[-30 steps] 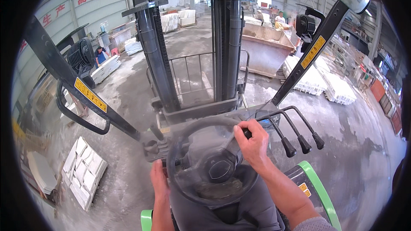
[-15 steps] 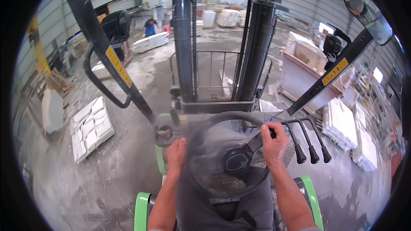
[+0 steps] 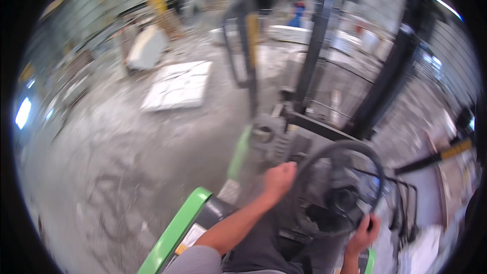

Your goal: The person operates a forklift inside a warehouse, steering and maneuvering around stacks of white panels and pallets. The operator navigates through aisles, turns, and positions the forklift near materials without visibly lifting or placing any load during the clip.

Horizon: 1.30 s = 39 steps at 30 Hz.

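Note:
The black steering wheel (image 3: 378, 167) of a forklift stands right of the middle, tilted in view. My right hand (image 3: 363, 232) is closed around a dark knob at the wheel's lower right rim. Beside the left rim my left hand (image 3: 280, 178) is closed in a fist. What it holds, if anything, is hidden. Dark control levers (image 3: 407, 208) rise to the right of the wheel, apart from my right hand. Ahead stands the forklift's black mast (image 3: 312, 53), blurred by motion.
A pallet-like stack of white slabs (image 3: 177, 87) lies on the floor at the left. A large pale slab (image 3: 147, 47) leans behind it. A person in blue (image 3: 297, 16) is farther back. A pale bin (image 3: 440, 193) stands at the right.
My view has swung left and tilted, so the forklift appears farther right. My right hand has turned the knob clockwise from the upper to the lower right. The left fist keeps its place beside the wheel.

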Motion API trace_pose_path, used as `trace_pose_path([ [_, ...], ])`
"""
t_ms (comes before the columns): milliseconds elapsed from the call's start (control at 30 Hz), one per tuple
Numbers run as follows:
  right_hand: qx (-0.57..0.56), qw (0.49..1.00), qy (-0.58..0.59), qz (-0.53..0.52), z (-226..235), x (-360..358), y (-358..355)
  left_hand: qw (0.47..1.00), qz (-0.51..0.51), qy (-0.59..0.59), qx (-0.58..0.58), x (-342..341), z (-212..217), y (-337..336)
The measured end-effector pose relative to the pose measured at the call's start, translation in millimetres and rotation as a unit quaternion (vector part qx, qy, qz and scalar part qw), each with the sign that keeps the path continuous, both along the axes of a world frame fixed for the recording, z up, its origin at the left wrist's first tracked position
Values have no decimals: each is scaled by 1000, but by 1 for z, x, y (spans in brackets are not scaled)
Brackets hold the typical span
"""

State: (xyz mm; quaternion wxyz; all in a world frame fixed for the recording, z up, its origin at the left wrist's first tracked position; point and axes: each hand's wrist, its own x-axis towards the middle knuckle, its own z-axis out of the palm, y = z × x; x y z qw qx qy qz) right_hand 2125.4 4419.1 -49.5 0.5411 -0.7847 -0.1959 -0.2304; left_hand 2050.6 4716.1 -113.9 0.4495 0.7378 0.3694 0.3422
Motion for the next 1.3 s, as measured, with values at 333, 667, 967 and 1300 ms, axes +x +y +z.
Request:
trace_pose_path([
  [333, -252, 862, -201, 390, 7, -56, 102, 995, 80, 61, 20, -16, -32, -71],
  [667, -91, 992, -65, 62, 62, 37, -62, 997, 74, 32, 13, -32, -18, -93],
  [967, -258, 865, -201, 381, -10, -173, -15, 998, 46, -14, 27, -98, -29, -118],
  [1300, -104, 982, -87, 132, 79, -52, -11, 996, 58, -27, 68, -158, -39, -157],
])
